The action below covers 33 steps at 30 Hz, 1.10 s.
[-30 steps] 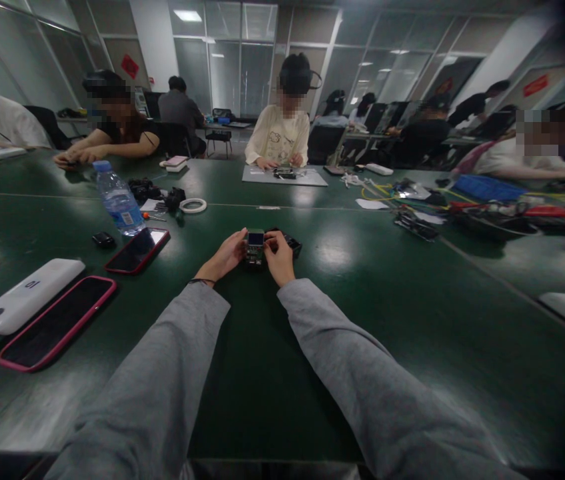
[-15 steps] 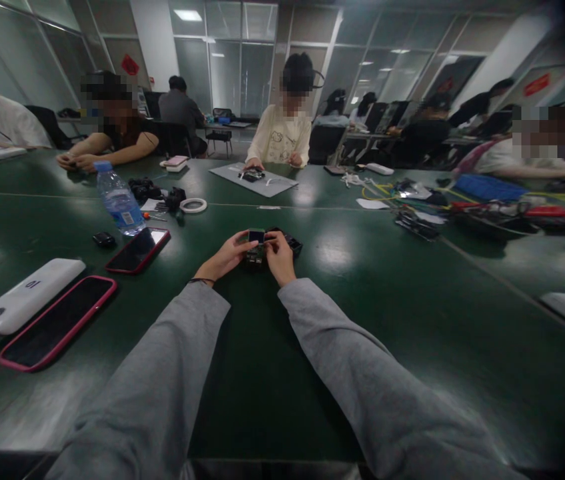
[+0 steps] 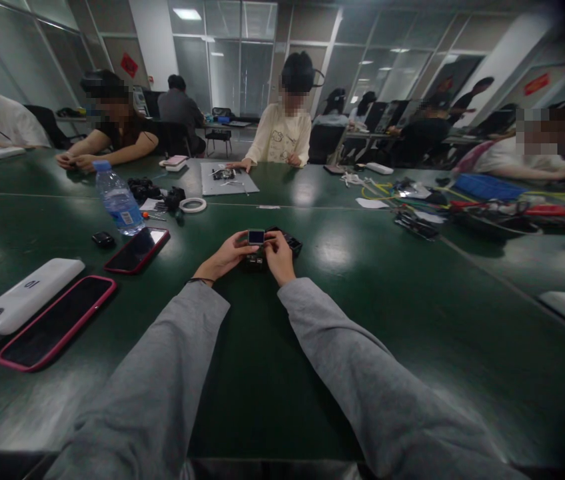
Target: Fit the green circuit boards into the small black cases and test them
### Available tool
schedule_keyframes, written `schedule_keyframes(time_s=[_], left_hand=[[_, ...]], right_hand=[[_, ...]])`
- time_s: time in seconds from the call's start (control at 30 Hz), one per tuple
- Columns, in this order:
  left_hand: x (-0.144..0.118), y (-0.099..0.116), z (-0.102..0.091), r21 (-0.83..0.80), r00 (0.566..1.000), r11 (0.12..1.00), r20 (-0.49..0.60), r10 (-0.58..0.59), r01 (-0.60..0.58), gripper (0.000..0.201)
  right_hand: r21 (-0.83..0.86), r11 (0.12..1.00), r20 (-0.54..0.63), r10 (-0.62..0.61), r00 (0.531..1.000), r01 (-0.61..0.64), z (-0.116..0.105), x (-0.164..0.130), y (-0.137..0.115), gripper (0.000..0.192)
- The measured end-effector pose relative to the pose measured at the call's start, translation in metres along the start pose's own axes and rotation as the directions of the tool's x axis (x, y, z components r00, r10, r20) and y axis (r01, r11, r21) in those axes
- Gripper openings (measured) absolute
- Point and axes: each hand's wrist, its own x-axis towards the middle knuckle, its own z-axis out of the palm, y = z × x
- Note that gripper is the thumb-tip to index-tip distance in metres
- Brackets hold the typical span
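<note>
Both my hands hold a small electronic module [image 3: 255, 245] with a little screen on top, resting on the dark green table [image 3: 282, 347]. My left hand [image 3: 226, 255] grips its left side and my right hand [image 3: 278, 255] its right side, fingertips on the top by the screen. A small black part [image 3: 288, 239] lies just behind my right hand. Both my arms wear grey sleeves.
To the left lie two red-cased phones [image 3: 136, 249] [image 3: 57, 321], a white power bank [image 3: 22, 295], a water bottle [image 3: 118, 199], a tape roll [image 3: 192, 205]. Other people sit across; one has a grey mat [image 3: 226, 179]. Tools and cables [image 3: 415, 223] lie at the right.
My fingers have shifted slightly on the module, which stays in place. The person across has slid the grey mat to the left and turned it.
</note>
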Motion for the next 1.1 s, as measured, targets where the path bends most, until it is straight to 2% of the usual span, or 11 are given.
schedule_keyframes(time_s=[0.3, 0.53, 0.6, 0.7, 0.83, 0.93, 1.0, 1.1], left_hand=[[0.001, -0.001, -0.001, 0.003, 0.999, 1.0, -0.038, 0.012, -0.012, 0.058], [0.005, -0.002, -0.003, -0.078, 0.99, 0.997, -0.14, 0.003, -0.014, 0.052], [0.005, 0.0, -0.004, -0.11, 0.984, 0.994, -0.175, -0.018, -0.002, 0.047], [0.005, 0.004, -0.007, -0.157, 0.972, 0.988, -0.234, -0.036, -0.002, 0.035], [0.007, 0.007, -0.011, -0.225, 0.945, 0.973, -0.327, -0.03, -0.047, 0.025], [0.009, 0.005, -0.012, -0.252, 0.933, 0.966, -0.356, -0.046, -0.049, 0.024], [0.009, 0.004, -0.01, -0.244, 0.942, 0.969, -0.333, -0.05, -0.035, 0.025], [0.007, 0.006, -0.007, -0.217, 0.956, 0.976, -0.286, -0.058, -0.005, 0.026]], right_hand=[[0.014, 1.0, 0.0, 0.009, 1.0, -0.009, 0.0, 0.0, -0.004, 0.024], [0.069, 0.993, -0.023, 0.093, 0.995, -0.091, 0.001, -0.001, -0.007, 0.024], [0.097, 0.987, 0.0, 0.129, 0.992, -0.128, 0.002, -0.001, -0.008, 0.031], [0.177, 0.973, 0.104, 0.132, 0.986, -0.149, 0.004, -0.003, -0.009, 0.04], [0.136, 0.99, 0.247, 0.008, 0.969, -0.043, 0.01, -0.006, -0.007, 0.063], [0.052, 0.997, 0.264, -0.063, 0.962, 0.051, 0.012, -0.007, -0.005, 0.078], [0.03, 0.997, 0.251, -0.074, 0.965, 0.068, 0.012, -0.007, -0.005, 0.077], [0.014, 0.997, 0.242, -0.078, 0.967, 0.076, 0.011, -0.007, -0.007, 0.064]])
